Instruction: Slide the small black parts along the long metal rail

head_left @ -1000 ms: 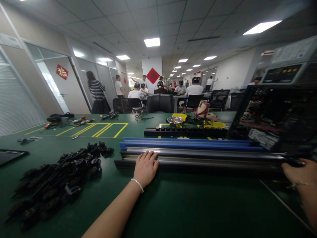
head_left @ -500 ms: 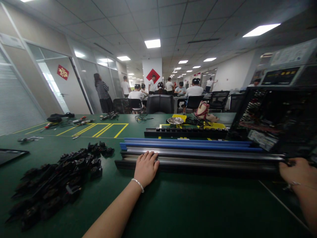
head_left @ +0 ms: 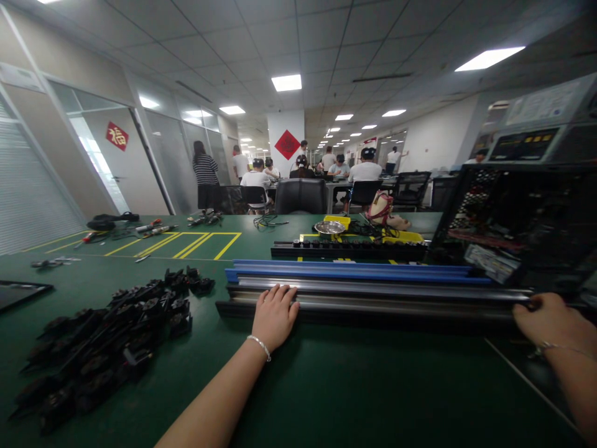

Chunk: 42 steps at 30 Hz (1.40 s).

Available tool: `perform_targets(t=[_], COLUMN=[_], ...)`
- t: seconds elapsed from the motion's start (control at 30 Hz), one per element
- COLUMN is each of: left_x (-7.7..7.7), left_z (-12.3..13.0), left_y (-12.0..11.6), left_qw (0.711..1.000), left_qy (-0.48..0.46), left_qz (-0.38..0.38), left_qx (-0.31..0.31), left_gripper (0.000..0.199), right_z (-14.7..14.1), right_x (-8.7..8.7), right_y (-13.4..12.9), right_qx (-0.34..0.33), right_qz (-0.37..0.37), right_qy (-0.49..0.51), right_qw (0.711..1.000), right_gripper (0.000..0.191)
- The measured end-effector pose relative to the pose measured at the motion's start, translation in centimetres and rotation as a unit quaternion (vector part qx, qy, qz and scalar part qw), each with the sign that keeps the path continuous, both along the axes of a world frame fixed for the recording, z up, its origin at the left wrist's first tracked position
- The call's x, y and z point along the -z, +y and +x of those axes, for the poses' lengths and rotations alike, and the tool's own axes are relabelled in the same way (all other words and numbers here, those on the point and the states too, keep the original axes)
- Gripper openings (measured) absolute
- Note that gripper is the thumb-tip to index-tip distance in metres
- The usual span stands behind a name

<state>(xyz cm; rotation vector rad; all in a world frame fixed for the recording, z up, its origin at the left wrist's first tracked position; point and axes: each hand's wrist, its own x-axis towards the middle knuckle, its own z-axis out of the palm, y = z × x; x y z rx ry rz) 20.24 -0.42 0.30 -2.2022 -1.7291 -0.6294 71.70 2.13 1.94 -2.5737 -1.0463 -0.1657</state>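
Rails (head_left: 396,304) lie under the left hand (head_left: 274,316), reaching the right hand (head_left: 550,318).

Smooth, metallic, glossy on the front rail (head_left: 396,306) and middle rail (head_left: 396,290). Smooth with a low sheen on the blue rail (head_left: 354,270); not distinguishable as painted metal or plastic. Polished, bright metal on the bowl (head_left: 329,228). Mostly matt, plastic-looking on the heaped black parts (head_left: 100,339). Smooth, faintly reflective on the desk (head_left: 354,386).

A green table (head_left: 354,386) carries rails (head_left: 373,304), black parts (head_left: 100,339), apparently a computer case (head_left: 506,214).
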Motion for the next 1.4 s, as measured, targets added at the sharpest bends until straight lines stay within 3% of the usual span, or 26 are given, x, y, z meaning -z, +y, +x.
perform_targets(t=[0.33,0.8,1.4], left_x=[-0.1,0.0,0.0], left_z=[0.1,0.0,-0.1], left_y=[-0.1,-0.1,-0.2], left_qw=[1.000,1.000,1.000], left_qy=[-0.004,-0.007,-0.007], left_qz=[-0.004,-0.005,-0.004], left_qx=[-0.003,-0.003,-0.001], left_gripper=[0.038,0.038,0.038], right_z=[-1.9,-3.5,-7.8], right_x=[-0.3,-0.3,-0.5], right_y=[-0.4,-0.1,-0.7], right_qx=[-0.047,-0.067,-0.084], right_qz=[-0.015,-0.035,-0.041], right_qy=[-0.031,-0.046,-0.064], right_qw=[0.998,0.996,0.994], right_gripper=[0.058,0.050,0.053])
